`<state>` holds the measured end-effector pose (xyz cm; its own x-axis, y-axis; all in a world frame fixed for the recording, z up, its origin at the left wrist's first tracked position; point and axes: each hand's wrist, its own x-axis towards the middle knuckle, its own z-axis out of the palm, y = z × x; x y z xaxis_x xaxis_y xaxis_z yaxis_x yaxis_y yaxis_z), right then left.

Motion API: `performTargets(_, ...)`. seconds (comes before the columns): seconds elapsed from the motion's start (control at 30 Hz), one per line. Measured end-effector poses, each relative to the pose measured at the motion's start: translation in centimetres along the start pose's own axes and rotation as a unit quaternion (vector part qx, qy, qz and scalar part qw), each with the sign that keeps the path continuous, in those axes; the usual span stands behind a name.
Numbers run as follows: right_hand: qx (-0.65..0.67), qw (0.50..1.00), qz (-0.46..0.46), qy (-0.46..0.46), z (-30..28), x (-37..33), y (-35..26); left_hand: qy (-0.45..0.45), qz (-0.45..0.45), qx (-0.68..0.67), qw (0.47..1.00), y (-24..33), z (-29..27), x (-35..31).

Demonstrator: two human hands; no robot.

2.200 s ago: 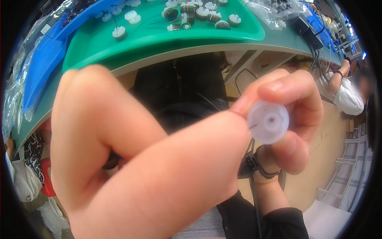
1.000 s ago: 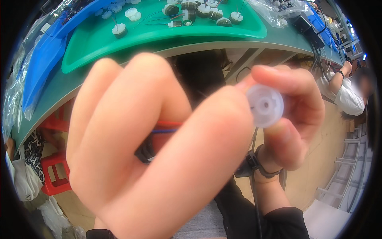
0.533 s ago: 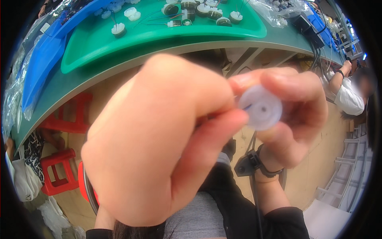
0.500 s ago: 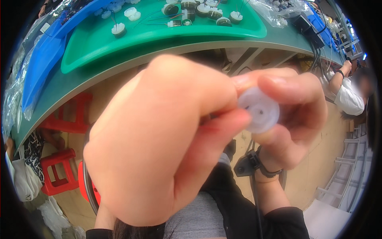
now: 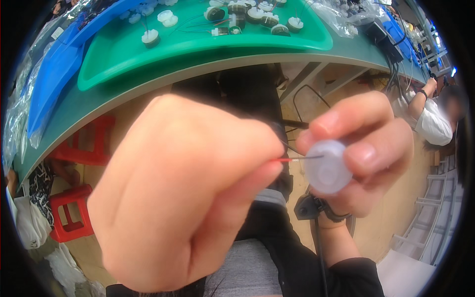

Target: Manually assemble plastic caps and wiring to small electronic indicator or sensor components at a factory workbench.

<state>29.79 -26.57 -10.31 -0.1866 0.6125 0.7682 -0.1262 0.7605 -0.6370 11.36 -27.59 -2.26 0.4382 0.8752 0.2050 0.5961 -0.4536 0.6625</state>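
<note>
A round cap (image 5: 328,168) of cloudy white plastic, with a raised ring on its face, sits in the right hand (image 5: 378,161), whose fingers and thumb pinch it by the rim. The left hand (image 5: 183,193), just beside it, is curled with thumb and forefinger closed on a thin wire (image 5: 284,160), red near those fingertips and dark toward the cap; whether its end passes into the cap I cannot tell. A dark strap (image 5: 338,213) circles the right wrist. Beyond both hands, a green tray (image 5: 198,48) on the table (image 5: 62,114) carries white-topped round parts (image 5: 150,38) with wires. Farther left of the left hand, a blue tray (image 5: 53,84) has a small pale label (image 5: 57,33) near it, too small to read.
</note>
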Motion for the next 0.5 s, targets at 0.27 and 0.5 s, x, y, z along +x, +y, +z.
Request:
performTargets(0.27,-0.036,0.993,-0.028,-0.106,-0.5,1.8,-0.6,0.054,0.212,0.063,0.974,-3.1,0.6,-0.9)
performTargets(0.5,-0.024,0.996,-0.024,-0.083,0.4,1.9,-1.1,0.050,0.045,-0.153,0.986,-1.7,0.8,-2.3)
